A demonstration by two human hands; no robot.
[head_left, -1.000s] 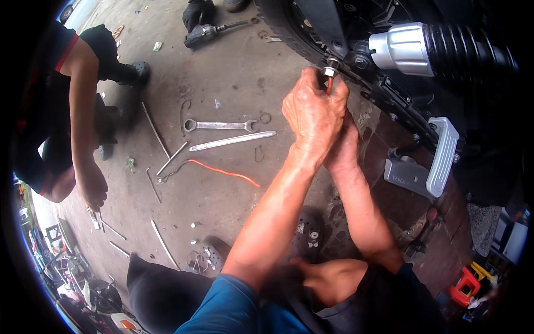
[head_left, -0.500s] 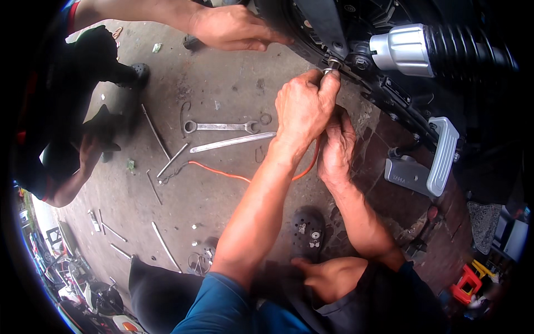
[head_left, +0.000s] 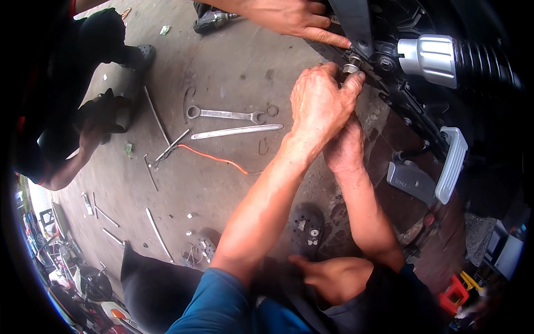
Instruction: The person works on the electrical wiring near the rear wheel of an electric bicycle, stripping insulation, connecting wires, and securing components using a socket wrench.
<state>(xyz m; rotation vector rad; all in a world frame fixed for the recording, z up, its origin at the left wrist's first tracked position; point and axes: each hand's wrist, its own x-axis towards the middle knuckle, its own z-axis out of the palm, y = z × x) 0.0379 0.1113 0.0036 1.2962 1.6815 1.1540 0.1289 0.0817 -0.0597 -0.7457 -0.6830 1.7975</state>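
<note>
My left hand (head_left: 320,103) is closed at the motorcycle's rear wheel, its thumb and forefinger against a silver hex-shaped metal piece (head_left: 351,68) on the axle end. What lies inside the fist is hidden. Below it, my right hand (head_left: 346,146) reaches up behind the left, with its fingers out of sight. From above, another person's hand (head_left: 303,22) stretches a forefinger to the frame bracket (head_left: 362,44) just over the metal piece. Left of my hands, a combination wrench (head_left: 225,114) and a flat silver bar (head_left: 236,131) lie on the floor.
A T-handle tool (head_left: 172,145), an orange cord (head_left: 214,157) and several thin rods lie on the left floor. A power tool (head_left: 214,21) lies at the top. A silver muffler end (head_left: 425,58) and footrest (head_left: 451,166) stick out at right. A person crouches at left.
The other person's hand has come right, its forefinger now at the bracket by the metal piece. My hands stay at the axle. The orange cord no longer shows between my forearms.
</note>
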